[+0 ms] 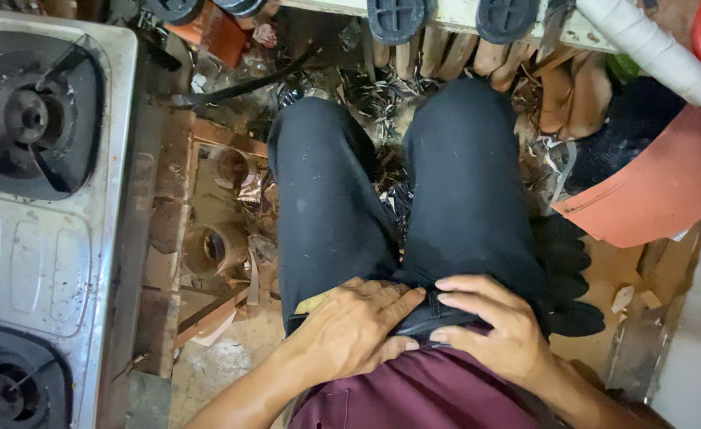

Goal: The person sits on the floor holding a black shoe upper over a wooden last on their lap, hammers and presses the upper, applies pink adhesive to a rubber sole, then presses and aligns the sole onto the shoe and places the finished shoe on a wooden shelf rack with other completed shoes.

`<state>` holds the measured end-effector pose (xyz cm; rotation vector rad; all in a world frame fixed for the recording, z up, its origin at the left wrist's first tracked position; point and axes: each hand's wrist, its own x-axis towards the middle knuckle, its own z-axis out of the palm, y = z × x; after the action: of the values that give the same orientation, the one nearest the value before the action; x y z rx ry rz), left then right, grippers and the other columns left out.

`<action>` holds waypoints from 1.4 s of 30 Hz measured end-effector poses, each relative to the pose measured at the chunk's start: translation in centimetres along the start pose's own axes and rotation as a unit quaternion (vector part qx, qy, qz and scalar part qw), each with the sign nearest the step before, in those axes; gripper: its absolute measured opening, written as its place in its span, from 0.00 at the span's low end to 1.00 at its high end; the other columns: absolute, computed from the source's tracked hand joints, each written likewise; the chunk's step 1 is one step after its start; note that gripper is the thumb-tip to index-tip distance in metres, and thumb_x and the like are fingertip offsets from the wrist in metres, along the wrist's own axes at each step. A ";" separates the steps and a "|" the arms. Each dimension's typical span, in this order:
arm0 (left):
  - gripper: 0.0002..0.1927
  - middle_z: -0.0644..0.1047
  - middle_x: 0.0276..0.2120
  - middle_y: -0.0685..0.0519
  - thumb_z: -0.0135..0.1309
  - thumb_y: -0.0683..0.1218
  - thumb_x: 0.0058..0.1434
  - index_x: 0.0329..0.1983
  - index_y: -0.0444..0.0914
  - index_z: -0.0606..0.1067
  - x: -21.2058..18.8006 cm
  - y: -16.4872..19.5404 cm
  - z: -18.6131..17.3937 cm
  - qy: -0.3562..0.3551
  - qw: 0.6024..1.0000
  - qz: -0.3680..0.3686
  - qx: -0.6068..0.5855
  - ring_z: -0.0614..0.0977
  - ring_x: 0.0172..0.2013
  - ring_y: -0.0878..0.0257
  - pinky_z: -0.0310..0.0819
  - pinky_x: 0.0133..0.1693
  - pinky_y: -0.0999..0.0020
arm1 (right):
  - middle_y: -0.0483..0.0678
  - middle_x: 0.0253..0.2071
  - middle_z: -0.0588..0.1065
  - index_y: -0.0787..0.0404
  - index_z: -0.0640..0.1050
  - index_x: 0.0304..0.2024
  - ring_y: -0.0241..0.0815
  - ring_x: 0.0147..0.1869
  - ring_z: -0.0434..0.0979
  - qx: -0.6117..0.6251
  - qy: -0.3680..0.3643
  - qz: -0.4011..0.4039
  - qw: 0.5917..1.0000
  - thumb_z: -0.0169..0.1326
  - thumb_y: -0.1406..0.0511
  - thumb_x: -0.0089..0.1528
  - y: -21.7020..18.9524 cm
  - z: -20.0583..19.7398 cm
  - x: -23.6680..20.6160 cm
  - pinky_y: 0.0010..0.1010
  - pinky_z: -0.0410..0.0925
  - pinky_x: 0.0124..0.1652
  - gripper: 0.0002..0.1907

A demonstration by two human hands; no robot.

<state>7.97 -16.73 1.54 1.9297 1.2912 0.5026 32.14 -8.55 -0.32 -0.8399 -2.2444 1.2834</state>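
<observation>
Black trousers (446, 199) fill frame centre, waistband at 6 o'clock under maroon shirt (422, 393). Left hand (354, 330) and right hand (493, 322) both rest flat on waistband, fingers loose, grasping nothing. Step looks like adjusting waistband; next move calls for pinch grip on cloth. Gas stove (44, 238) at 9 o'clock; black glove (569, 274) at 4 o'clock; scrap-strewn floor (223, 238) between.

A gas stove (40, 206) walls the left, an orange sheet (652, 191) the right; scrap-strewn floor (231, 199) lies between.
</observation>
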 end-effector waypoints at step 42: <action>0.50 0.72 0.67 0.43 0.69 0.56 0.51 0.73 0.32 0.63 -5.4 -3.8 -1.4 0.380 0.818 -0.179 -0.394 0.72 0.68 0.52 0.60 0.70 0.59 | 0.57 0.54 0.77 0.71 0.79 0.47 0.43 0.54 0.77 0.460 0.145 0.247 0.841 0.59 0.78 0.59 7.3 0.9 -4.0 0.32 0.69 0.53 0.14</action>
<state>2.51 -20.30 -0.03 0.7534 1.5152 1.4325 36.64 -8.97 -7.31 -1.1133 -0.9501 2.0191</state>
